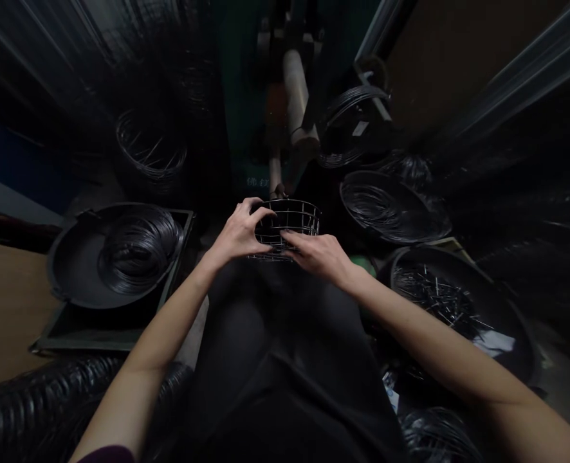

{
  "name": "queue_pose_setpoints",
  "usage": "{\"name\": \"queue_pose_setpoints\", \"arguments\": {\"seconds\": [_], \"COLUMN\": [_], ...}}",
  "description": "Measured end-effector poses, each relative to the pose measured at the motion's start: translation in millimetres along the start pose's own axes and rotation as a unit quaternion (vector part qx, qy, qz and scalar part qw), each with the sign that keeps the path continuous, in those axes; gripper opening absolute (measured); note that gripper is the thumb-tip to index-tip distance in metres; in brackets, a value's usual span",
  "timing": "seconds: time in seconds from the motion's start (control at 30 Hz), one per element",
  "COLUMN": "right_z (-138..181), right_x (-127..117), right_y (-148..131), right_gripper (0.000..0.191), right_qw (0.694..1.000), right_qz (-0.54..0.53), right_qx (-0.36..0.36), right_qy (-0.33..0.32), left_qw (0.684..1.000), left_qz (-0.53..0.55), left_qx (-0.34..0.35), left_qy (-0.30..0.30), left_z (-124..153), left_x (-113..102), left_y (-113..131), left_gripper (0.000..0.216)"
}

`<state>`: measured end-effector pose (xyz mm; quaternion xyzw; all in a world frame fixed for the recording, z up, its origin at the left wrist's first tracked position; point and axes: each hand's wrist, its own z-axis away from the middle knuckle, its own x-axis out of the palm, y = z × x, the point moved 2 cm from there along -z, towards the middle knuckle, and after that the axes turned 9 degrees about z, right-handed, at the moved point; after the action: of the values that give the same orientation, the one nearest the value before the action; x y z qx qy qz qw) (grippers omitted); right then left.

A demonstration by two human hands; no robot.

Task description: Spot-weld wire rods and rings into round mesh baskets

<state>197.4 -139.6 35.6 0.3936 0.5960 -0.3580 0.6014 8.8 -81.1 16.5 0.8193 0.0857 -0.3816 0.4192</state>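
Note:
A round wire basket (309, 218) of dark metal rods is in front of my lap, just below a machine's arm. My left hand (241, 228) curls around its left side, thumb low and fingers over the upper rings. From the right, my right hand (316, 252) has its fingers closed at the lower front wires. Whether a small loose piece is between those fingertips I cannot make out. The far side of the basket is partly hidden in the dark.
A green machine (241, 141) with a pale cylindrical arm (295, 90) stands ahead. At left a black basin (80, 276) holds wire rings (143, 247). On the right are a basin of rings (372, 206) and one of short rods (439, 296). Stacked wire coils (48, 392) lie lower left.

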Motion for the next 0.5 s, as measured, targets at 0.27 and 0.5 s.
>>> {"name": "queue_pose_setpoints", "arguments": {"seconds": [0.27,0.5], "right_z": [1,-10], "right_x": [-6,-9], "right_y": [14,20], "right_gripper": [0.041,0.039], "right_qw": [0.992,0.992], "right_qz": [0.116,0.113], "right_qx": [-0.038,-0.044], "right_qy": [0.02,0.022], "left_qw": [0.999,0.999], "left_qz": [0.025,0.015], "left_qx": [-0.022,-0.027], "left_qy": [0.012,0.01], "left_z": [-14,-23], "left_x": [6,-1], "left_y": [0,-5], "left_gripper": [0.063,0.065]}}
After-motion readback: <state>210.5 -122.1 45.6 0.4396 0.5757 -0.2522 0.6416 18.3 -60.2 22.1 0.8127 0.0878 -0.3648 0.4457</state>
